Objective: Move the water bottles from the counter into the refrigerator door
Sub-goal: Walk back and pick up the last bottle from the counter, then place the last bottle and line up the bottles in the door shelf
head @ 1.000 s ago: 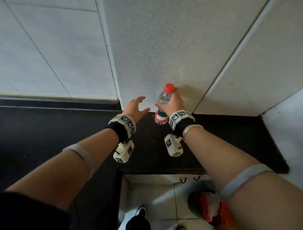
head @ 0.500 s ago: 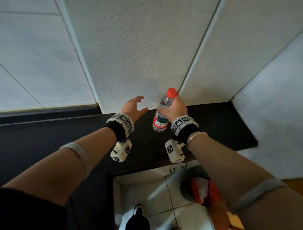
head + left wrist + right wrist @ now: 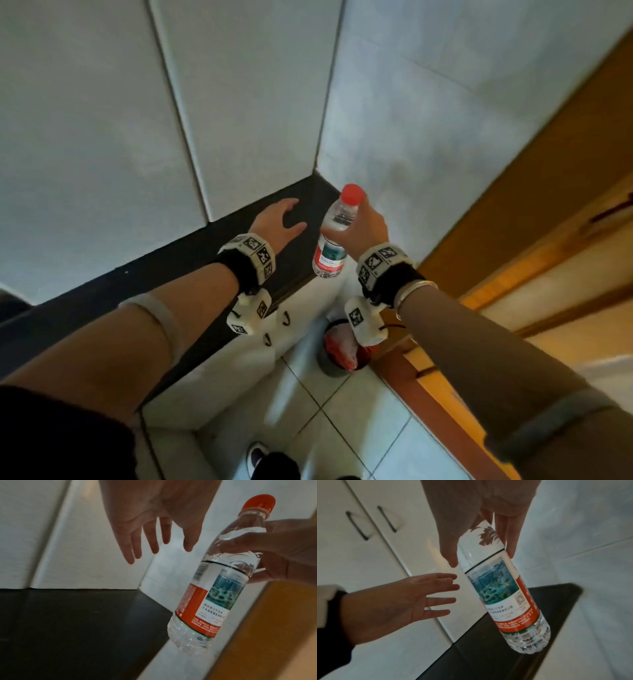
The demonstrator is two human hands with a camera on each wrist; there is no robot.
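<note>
Now carrying: my right hand (image 3: 368,228) clasps water bottle (image 3: 334,236) clear of dark worktop (image 3: 191,253); left hand (image 3: 274,222) released, empty. Next: find refrigerator door, not in view.

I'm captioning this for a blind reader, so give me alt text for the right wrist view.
The right hand grips a clear, tilted water bottle by its upper part, above a black counter. The left hand is open beside it, fingers spread, with white cabinet doors behind.
</note>
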